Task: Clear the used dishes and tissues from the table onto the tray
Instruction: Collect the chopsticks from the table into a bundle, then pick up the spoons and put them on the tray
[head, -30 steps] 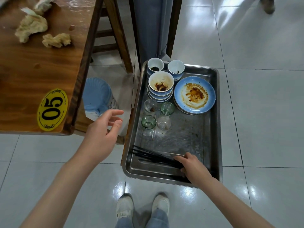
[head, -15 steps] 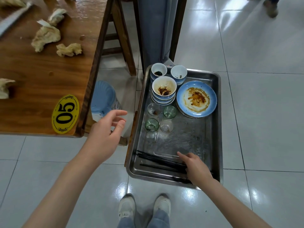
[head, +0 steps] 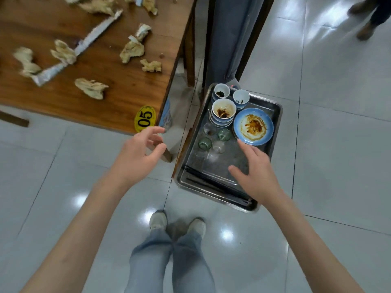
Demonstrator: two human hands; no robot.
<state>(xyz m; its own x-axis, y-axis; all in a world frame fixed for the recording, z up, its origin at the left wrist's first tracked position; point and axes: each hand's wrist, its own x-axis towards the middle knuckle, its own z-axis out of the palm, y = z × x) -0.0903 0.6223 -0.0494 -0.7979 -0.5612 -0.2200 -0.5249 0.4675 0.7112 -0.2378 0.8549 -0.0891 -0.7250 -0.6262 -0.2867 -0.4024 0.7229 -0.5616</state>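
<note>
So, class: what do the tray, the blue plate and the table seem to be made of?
Tray: probably stainless steel, dull grey with scuffed reflections. Blue plate: likely glazed ceramic, though melamine is possible; glossy rim. Table: wood or wood veneer, varnished, grain visible.

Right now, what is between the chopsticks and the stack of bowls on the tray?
In the head view, four small glasses stand between the black chopsticks and the stacked bowls, then a bare stretch of the tray.
</note>
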